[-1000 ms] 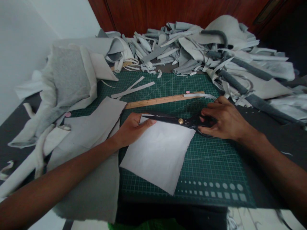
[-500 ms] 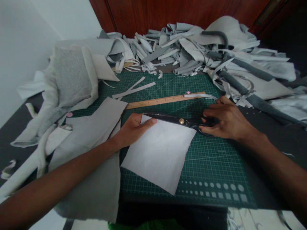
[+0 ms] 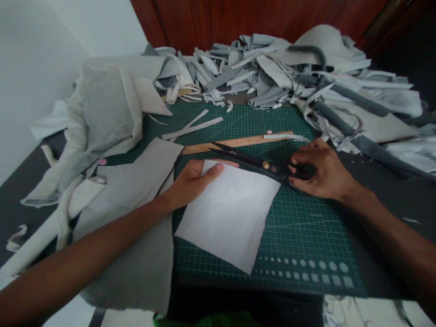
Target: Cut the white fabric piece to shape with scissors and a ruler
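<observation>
- Left hand (image 3: 195, 181): fingers closed on the far-left corner of the white sheet (image 3: 228, 211), thumb on top, others underneath; forearm slants in from the near left.
- Right hand (image 3: 322, 170): fingers curled round the handles of the black scissors (image 3: 245, 157); forearm comes from the near right.
- The sheet is four-sided, over the green cutting mat (image 3: 306, 231).
- The scissors point left, just beyond the sheet's far edge.
- Farther off, a narrow strip (image 3: 281, 136) runs from the wooden ruler (image 3: 235, 141) to the right fingers.
</observation>
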Action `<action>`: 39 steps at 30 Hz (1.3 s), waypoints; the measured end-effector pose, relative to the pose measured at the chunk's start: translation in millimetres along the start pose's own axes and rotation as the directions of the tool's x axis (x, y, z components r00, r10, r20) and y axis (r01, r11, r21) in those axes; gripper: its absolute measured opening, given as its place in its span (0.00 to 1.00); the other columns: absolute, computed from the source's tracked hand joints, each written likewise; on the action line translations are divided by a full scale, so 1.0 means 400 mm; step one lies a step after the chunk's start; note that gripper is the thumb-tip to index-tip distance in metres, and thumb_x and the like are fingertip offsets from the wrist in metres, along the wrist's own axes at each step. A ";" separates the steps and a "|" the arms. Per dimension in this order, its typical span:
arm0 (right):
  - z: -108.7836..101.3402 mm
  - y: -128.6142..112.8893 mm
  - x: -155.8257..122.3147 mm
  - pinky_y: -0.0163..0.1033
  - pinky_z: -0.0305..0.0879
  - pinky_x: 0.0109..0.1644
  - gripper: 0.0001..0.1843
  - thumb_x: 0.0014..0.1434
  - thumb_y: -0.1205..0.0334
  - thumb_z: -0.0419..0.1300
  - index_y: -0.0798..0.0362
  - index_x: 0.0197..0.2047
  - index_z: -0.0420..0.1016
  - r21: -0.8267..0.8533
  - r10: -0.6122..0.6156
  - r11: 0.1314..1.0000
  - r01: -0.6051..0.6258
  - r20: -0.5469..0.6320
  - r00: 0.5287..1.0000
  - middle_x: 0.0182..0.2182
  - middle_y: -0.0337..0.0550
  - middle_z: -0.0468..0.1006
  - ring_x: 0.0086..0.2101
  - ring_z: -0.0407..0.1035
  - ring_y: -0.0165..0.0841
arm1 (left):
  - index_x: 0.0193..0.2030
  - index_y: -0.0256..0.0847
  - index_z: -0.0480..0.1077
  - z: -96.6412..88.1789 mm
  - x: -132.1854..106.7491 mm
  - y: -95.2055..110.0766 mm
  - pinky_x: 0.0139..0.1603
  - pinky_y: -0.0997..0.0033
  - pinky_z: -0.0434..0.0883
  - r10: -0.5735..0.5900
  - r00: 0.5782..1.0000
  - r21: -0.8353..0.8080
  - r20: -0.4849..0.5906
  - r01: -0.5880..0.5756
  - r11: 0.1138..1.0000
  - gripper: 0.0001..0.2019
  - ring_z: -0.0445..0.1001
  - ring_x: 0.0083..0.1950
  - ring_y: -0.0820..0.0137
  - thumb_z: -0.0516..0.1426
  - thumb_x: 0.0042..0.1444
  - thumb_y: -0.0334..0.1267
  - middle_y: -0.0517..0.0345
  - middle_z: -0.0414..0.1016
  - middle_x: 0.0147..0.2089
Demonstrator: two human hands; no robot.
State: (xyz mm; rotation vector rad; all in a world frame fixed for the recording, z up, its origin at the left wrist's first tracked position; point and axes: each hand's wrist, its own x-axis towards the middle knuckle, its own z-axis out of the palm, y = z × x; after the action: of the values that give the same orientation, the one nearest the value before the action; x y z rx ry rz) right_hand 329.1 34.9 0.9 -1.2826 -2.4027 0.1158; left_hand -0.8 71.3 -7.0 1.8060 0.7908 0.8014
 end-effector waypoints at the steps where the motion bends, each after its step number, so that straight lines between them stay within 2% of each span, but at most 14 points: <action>1: -0.001 -0.003 0.001 0.51 0.56 0.42 0.11 0.58 0.55 0.61 0.46 0.28 0.64 0.014 -0.004 1.000 0.004 0.007 1.000 0.21 0.37 0.71 0.25 0.66 0.37 | 0.41 0.41 0.79 0.000 0.001 -0.001 0.42 0.66 0.77 0.012 1.000 0.013 -0.007 -0.012 1.000 0.19 0.79 0.46 0.61 0.55 0.70 0.54 0.54 0.81 0.36; 4: 0.000 -0.015 0.003 0.51 0.56 0.42 0.09 0.56 0.57 0.62 0.46 0.28 0.64 0.019 -0.013 1.000 0.013 0.020 1.000 0.21 0.37 0.70 0.25 0.66 0.37 | 0.40 0.41 0.78 -0.001 0.002 -0.007 0.44 0.64 0.78 0.029 0.999 0.072 -0.044 -0.026 0.997 0.18 0.80 0.46 0.60 0.57 0.68 0.54 0.54 0.82 0.38; 7: 0.006 -0.025 0.006 0.50 0.56 0.42 0.10 0.54 0.56 0.62 0.46 0.28 0.64 0.001 -0.019 1.000 0.019 0.011 1.000 0.20 0.36 0.69 0.25 0.65 0.36 | 0.40 0.39 0.77 -0.002 0.001 -0.012 0.42 0.66 0.78 0.023 0.999 0.086 -0.022 -0.021 0.996 0.17 0.80 0.44 0.61 0.58 0.68 0.52 0.55 0.82 0.40; 10: 0.008 -0.025 0.006 0.49 0.56 0.41 0.09 0.54 0.55 0.62 0.46 0.29 0.65 -0.040 -0.022 0.999 0.022 0.012 1.000 0.20 0.35 0.69 0.26 0.65 0.36 | 0.40 0.39 0.77 -0.002 0.001 -0.013 0.38 0.69 0.77 0.018 1.000 0.051 0.019 -0.019 0.999 0.16 0.79 0.39 0.65 0.57 0.68 0.50 0.57 0.82 0.38; 15: 0.003 -0.012 0.004 0.49 0.56 0.41 0.10 0.53 0.53 0.62 0.46 0.28 0.65 -0.064 -0.001 0.998 0.003 0.026 1.000 0.20 0.35 0.69 0.26 0.65 0.36 | 0.38 0.40 0.77 -0.006 0.001 -0.011 0.38 0.68 0.76 0.059 0.998 0.103 0.011 -0.060 0.993 0.17 0.79 0.37 0.65 0.57 0.68 0.51 0.58 0.80 0.34; 18: 0.000 -0.011 0.004 0.48 0.57 0.41 0.09 0.53 0.54 0.63 0.46 0.28 0.67 -0.064 -0.013 0.998 0.014 0.011 1.000 0.20 0.35 0.70 0.26 0.65 0.36 | 0.35 0.40 0.77 -0.007 0.000 -0.013 0.35 0.70 0.75 0.057 0.998 0.106 0.018 -0.059 0.993 0.19 0.77 0.34 0.66 0.57 0.68 0.53 0.60 0.78 0.29; 24: -0.007 -0.016 0.004 0.49 0.57 0.42 0.11 0.53 0.52 0.64 0.47 0.29 0.67 -0.127 -0.007 0.992 0.010 0.023 1.000 0.22 0.38 0.70 0.27 0.65 0.38 | 0.42 0.39 0.79 -0.008 0.003 -0.023 0.34 0.71 0.75 0.087 0.996 0.076 0.031 -0.089 0.993 0.20 0.77 0.34 0.68 0.57 0.67 0.56 0.57 0.82 0.36; 28: -0.014 -0.016 0.002 0.50 0.57 0.41 0.11 0.54 0.51 0.63 0.46 0.30 0.67 -0.151 -0.022 0.988 0.031 0.063 0.998 0.22 0.38 0.70 0.28 0.65 0.39 | 0.40 0.39 0.79 -0.009 0.003 -0.024 0.27 0.74 0.70 0.052 0.998 0.044 0.045 -0.054 0.998 0.20 0.74 0.29 0.70 0.59 0.66 0.55 0.58 0.80 0.32; 32: -0.021 -0.019 0.002 0.50 0.57 0.42 0.12 0.55 0.50 0.63 0.46 0.30 0.66 -0.172 -0.020 0.985 0.030 0.057 0.998 0.22 0.38 0.69 0.27 0.65 0.39 | 0.38 0.38 0.78 -0.007 -0.001 -0.018 0.23 0.74 0.66 -0.033 0.996 -0.023 0.079 0.035 0.999 0.20 0.69 0.24 0.72 0.60 0.65 0.55 0.61 0.76 0.27; 39: -0.007 -0.018 0.005 0.50 0.57 0.41 0.12 0.56 0.49 0.62 0.46 0.30 0.67 -0.148 -0.011 0.989 0.019 0.055 0.998 0.23 0.39 0.69 0.27 0.65 0.38 | 0.39 0.37 0.78 -0.008 -0.005 -0.015 0.21 0.76 0.64 -0.097 0.992 -0.035 0.075 0.100 0.994 0.20 0.67 0.24 0.74 0.62 0.63 0.56 0.61 0.75 0.27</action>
State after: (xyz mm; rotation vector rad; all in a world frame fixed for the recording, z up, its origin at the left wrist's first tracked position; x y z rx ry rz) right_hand 323.7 31.9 6.1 -1.3419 -2.5072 -0.0342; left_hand -5.4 73.3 -11.9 1.7380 0.8052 0.6779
